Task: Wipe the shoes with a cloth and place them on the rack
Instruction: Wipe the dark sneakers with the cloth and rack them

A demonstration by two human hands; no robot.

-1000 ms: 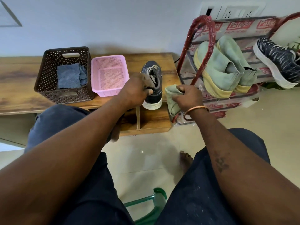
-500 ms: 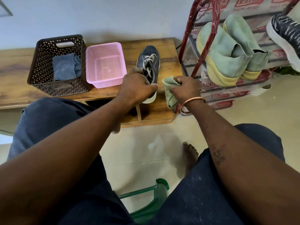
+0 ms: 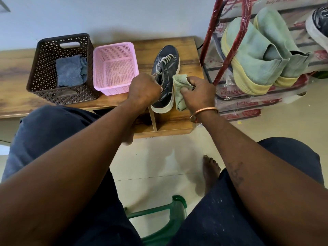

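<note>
Left hand: your left hand (image 3: 144, 89) is gripping the near, left side of the dark shoe (image 3: 166, 68), with its fingers curling over the edge of the opening by the heel.
Right hand: your right hand (image 3: 197, 94) is clutching a pale green cloth (image 3: 179, 89), fingers and thumb bunched around it, and is pressing it against the shoe's right side, where the dark upper meets the white sole.
Shoe: it is sitting upright near the right end of the wooden tabletop (image 3: 14, 77), with its toe pointing at the back edge and its heel reaching the front edge.
Baskets: a brown basket (image 3: 62, 94) is standing toward the left of the tabletop and is holding a folded blue cloth (image 3: 70, 71). A pink basket (image 3: 113, 45) is sitting just beside it, between it and the shoe.
Rack: a red-framed rack (image 3: 246, 11) is standing on the floor just past the tabletop's right edge. It is carrying a pair of green shoes (image 3: 252, 55) with yellow soles, and a dark patterned shoe (image 3: 319, 23) is showing at the frame's right border.
Wrist: a copper bangle (image 3: 204, 112) is circling your right wrist.
</note>
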